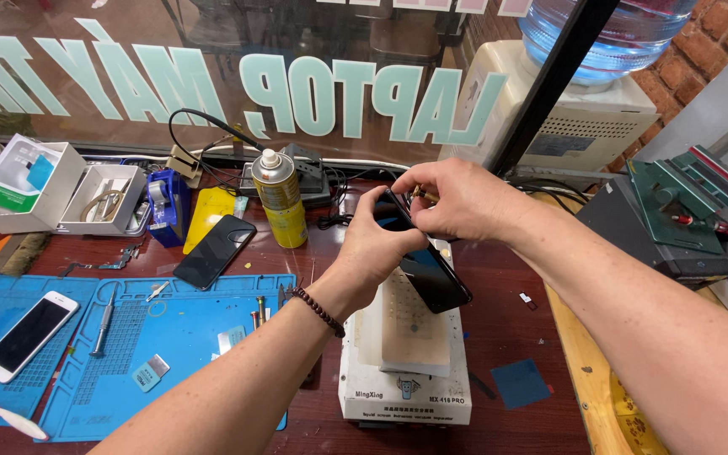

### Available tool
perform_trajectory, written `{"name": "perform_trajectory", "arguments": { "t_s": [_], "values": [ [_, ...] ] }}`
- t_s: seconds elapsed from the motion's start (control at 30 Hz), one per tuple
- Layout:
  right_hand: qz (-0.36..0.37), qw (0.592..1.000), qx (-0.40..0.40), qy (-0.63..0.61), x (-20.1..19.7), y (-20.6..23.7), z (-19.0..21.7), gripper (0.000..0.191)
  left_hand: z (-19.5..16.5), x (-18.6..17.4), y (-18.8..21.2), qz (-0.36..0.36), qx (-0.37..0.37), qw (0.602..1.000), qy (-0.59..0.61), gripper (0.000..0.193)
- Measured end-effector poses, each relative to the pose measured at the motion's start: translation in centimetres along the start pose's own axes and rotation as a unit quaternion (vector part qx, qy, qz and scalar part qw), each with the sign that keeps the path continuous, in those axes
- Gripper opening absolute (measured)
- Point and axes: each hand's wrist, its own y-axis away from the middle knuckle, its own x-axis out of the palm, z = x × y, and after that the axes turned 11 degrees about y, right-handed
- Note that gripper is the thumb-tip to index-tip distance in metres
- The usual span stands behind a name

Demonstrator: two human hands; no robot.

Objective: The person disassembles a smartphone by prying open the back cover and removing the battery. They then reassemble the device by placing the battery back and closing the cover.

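left hand (pixel 381 244) grips black phone (pixel 431 278) tilted down-right over white machine (pixel 406 392); right hand (pixel 457 198) pinches small tool (pixel 420 195) at its top edge.

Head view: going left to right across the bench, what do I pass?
White phone → blue mat → black phone lying flat → yellow spray can → left hand → dark phone held over the white machine → right hand → green fixture.
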Motion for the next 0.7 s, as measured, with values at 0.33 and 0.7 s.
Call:
{"name": "perform_trajectory", "arguments": {
  "t_s": [0.33,0.7],
  "values": [
    [0.001,0.996,-0.026,0.083,-1.0,-1.7,0.0,0.039,-0.9,0.9,0.5,0.01,0.013,0.999,-0.042,0.093],
    [0.009,0.995,0.011,0.099,-1.6,-2.3,1.0,0.027,-1.1,1.3,0.7,0.015,0.024,1.0,-0.011,0.097]
  ]
}}
